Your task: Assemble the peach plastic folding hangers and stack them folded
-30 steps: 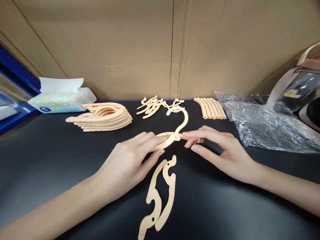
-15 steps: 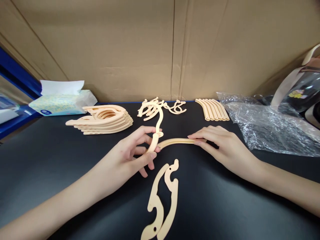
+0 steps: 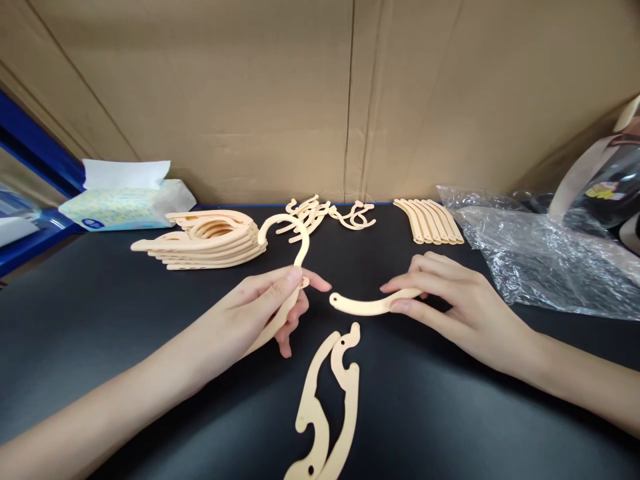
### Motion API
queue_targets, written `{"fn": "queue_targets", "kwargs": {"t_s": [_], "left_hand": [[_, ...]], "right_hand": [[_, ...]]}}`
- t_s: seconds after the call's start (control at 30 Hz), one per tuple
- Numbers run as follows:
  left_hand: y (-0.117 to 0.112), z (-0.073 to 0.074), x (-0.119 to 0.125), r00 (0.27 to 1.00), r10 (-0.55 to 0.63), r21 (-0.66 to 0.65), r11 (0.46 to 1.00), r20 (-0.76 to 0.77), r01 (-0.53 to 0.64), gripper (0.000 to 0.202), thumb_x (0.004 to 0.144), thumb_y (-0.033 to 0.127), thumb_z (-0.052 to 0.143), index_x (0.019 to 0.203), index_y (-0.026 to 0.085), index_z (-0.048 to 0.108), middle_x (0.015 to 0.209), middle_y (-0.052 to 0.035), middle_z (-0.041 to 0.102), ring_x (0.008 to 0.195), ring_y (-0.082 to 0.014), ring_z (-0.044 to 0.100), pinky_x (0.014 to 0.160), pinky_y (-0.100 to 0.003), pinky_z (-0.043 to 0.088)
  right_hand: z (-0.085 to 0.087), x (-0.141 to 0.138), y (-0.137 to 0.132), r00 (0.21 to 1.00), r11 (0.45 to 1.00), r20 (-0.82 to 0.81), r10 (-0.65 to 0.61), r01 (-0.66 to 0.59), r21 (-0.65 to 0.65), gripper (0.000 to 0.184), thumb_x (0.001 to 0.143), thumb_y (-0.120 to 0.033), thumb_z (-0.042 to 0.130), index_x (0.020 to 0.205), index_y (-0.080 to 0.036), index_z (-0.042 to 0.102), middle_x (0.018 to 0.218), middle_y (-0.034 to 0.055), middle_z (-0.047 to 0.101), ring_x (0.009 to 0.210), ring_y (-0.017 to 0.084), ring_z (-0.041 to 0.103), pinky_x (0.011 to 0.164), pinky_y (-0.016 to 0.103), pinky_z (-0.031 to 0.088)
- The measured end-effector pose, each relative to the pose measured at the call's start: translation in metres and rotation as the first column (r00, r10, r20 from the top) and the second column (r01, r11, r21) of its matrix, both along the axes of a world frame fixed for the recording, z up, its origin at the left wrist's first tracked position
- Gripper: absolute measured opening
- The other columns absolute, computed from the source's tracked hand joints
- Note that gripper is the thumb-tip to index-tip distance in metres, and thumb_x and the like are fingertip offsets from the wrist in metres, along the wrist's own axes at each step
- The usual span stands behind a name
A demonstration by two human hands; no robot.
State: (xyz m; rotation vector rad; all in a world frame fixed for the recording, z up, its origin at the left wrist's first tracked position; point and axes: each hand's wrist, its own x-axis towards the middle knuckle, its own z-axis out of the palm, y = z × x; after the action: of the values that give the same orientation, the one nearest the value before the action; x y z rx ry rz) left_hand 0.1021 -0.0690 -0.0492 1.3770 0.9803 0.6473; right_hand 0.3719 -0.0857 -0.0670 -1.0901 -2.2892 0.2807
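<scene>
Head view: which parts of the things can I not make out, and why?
All in the head view:
Lower end of the cream curved plastic hook, hidden by the left hand.
Outer end of the cream bowed plastic strip, hidden by the right hand.
Near ends of the two cream notched flat plastic pieces, cut off by the bottom edge.
Label marks on the pale tissue pack, too small to read.

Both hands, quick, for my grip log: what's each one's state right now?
Left hand: closed, holding a cream, curved plastic hook and a slim cream plastic bar.
Right hand: closed, holding a curved cream plastic strip.
</scene>
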Motion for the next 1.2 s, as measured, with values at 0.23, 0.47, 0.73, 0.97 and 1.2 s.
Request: {"fn": "queue_targets", "kwargs": {"t_s": [0.23, 0.47, 0.73, 0.97, 1.2], "left_hand": [[-0.003, 0.001, -0.001, 0.999, 0.015, -0.152, 0.988, 0.029, -0.011, 0.038, 0.089, 0.050, 0.062, 0.112, 0.023, 0.074, 0.083, -0.0029, 0.062, 0.068, -0.0133, 0.061, 0.060, -0.023, 0.056], [-0.009, 0.005, -0.001, 0.991, -0.123, -0.283, 0.950, 0.047, 0.132, 0.045, 0.092, 0.052, 0.056, 0.126, 0.025, 0.066, 0.070, -0.0001, 0.067, 0.058, -0.0125, 0.064, 0.062, -0.023, 0.053], [-0.009, 0.001, 0.001, 0.966, -0.225, -0.270, 0.929, 0.127, 0.252, 0.038, 0.095, 0.046, 0.056, 0.123, 0.024, 0.069, 0.071, 0.0004, 0.066, 0.060, -0.0091, 0.064, 0.066, -0.019, 0.050], [-0.008, 0.006, 0.005, 0.965, -0.232, -0.282, 0.924, 0.126, 0.259, 0.031, 0.092, 0.038, 0.063, 0.114, 0.019, 0.071, 0.068, 0.0006, 0.066, 0.062, -0.0087, 0.062, 0.063, -0.017, 0.053], [-0.015, 0.010, 0.007, 0.980, -0.201, -0.158, 0.967, -0.002, 0.198, 0.027, 0.094, 0.039, 0.058, 0.105, 0.017, 0.071, 0.062, 0.0011, 0.064, 0.053, -0.0078, 0.055, 0.052, -0.015, 0.049]], "right_hand": [[-0.001, -0.005, -0.003, 0.994, 0.977, 0.059, 0.087, -0.097, 0.190, 0.007, 0.096, -0.026, 0.059, 0.094, -0.021, 0.063, 0.085, -0.0022, 0.070, 0.071, 0.014, 0.052, 0.069, 0.031, 0.033], [-0.003, -0.006, -0.004, 0.997, 0.974, 0.072, 0.036, -0.051, 0.219, 0.014, 0.092, -0.030, 0.065, 0.099, -0.018, 0.067, 0.072, -0.0014, 0.063, 0.067, 0.014, 0.048, 0.065, 0.030, 0.032], [-0.002, -0.006, -0.005, 0.996, 0.948, 0.070, 0.056, -0.075, 0.310, 0.011, 0.092, -0.028, 0.065, 0.092, -0.017, 0.066, 0.071, -0.0020, 0.063, 0.065, 0.013, 0.045, 0.063, 0.030, 0.030], [-0.002, -0.006, -0.007, 0.996, 0.944, 0.067, 0.051, -0.070, 0.321, 0.013, 0.093, -0.030, 0.064, 0.089, -0.018, 0.065, 0.072, -0.0021, 0.065, 0.063, 0.013, 0.045, 0.064, 0.030, 0.030], [-0.001, -0.005, -0.008, 0.995, 0.956, 0.068, 0.073, -0.089, 0.281, 0.013, 0.093, -0.031, 0.064, 0.089, -0.019, 0.066, 0.069, -0.0034, 0.064, 0.062, 0.012, 0.047, 0.063, 0.030, 0.031]]}}
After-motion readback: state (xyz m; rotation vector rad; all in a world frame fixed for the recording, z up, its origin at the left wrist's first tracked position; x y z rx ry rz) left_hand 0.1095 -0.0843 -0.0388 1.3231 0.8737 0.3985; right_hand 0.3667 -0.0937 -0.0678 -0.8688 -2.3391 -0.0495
